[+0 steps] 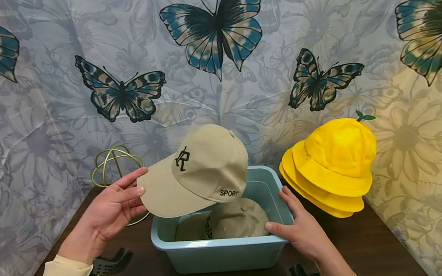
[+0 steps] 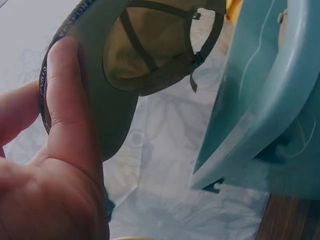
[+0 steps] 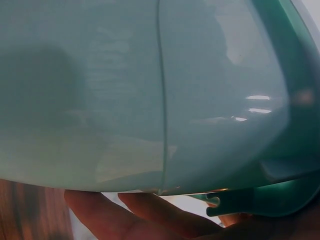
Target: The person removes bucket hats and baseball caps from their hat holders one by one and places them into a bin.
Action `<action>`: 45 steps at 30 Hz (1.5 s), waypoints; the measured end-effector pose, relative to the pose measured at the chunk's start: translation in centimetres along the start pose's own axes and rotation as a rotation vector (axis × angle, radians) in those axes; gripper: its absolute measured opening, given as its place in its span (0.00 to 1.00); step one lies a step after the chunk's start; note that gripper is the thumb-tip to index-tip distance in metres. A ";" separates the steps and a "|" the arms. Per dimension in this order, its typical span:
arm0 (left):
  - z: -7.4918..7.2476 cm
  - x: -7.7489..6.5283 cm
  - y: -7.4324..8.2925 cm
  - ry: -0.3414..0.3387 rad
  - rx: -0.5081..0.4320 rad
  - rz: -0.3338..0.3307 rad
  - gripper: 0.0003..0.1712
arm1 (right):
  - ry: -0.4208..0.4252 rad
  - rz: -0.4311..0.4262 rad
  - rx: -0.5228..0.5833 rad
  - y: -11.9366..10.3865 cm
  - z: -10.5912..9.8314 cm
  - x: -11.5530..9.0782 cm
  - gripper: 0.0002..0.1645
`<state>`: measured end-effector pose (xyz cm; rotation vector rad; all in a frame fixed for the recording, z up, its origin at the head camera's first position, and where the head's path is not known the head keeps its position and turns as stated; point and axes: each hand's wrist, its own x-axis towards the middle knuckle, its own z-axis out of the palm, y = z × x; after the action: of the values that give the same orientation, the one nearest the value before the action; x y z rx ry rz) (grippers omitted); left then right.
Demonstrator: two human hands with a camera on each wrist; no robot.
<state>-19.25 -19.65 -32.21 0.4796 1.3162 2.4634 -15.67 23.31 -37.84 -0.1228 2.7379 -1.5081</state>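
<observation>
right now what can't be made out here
Head view: base of the inner baseball cap, hidden by the blue tub.
Head view: middle of the gold wire stand, behind the left hand and raised baseball cap.
Head view: crowns of the lower yellow bucket hats, under the uppermost hat.
Left wrist view: tub's remainder, cut off by right edge.

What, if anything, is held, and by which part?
The left hand pinches the beige SPORT cap by its brim edge; the right hand grips the blue basin by its rim.
</observation>
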 end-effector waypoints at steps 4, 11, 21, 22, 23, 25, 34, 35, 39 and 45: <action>0.4 0.6 -0.7 0.011 0.047 -0.052 0.25 | 0.002 0.002 -0.006 0.0 0.0 -0.1 0.61; 1.0 1.4 -1.5 0.003 0.115 -0.110 0.30 | 0.000 0.001 0.000 -0.1 0.0 0.0 0.61; 1.9 2.6 -2.4 0.002 0.150 -0.194 0.38 | 0.003 -0.012 0.019 0.0 0.1 0.0 0.60; 1.9 2.7 -2.5 0.001 0.156 -0.197 0.38 | 0.004 -0.013 0.020 0.0 0.1 0.1 0.60; 2.0 2.8 -2.6 -0.002 0.160 -0.201 0.38 | 0.004 -0.012 0.019 0.1 0.1 0.1 0.60; 2.0 3.1 -2.8 -0.006 0.163 -0.209 0.38 | 0.005 -0.010 0.014 0.1 0.2 0.1 0.60; 2.2 3.8 -3.7 -0.020 0.184 -0.248 0.39 | 0.015 -0.025 0.005 0.1 0.1 0.0 0.60; 2.3 3.9 -3.8 -0.018 0.186 -0.253 0.39 | 0.015 -0.026 0.005 0.1 0.1 0.0 0.60; 2.5 4.2 -4.1 -0.006 0.208 -0.271 0.38 | 0.015 -0.025 0.017 0.1 0.0 0.1 0.60; 2.9 4.5 -4.5 -0.005 0.269 -0.282 0.38 | 0.017 -0.037 0.012 0.1 0.1 0.1 0.59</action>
<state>-21.60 -13.27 -33.81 0.3338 1.6011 2.0687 -15.74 23.30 -37.95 -0.1616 2.7545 -1.5414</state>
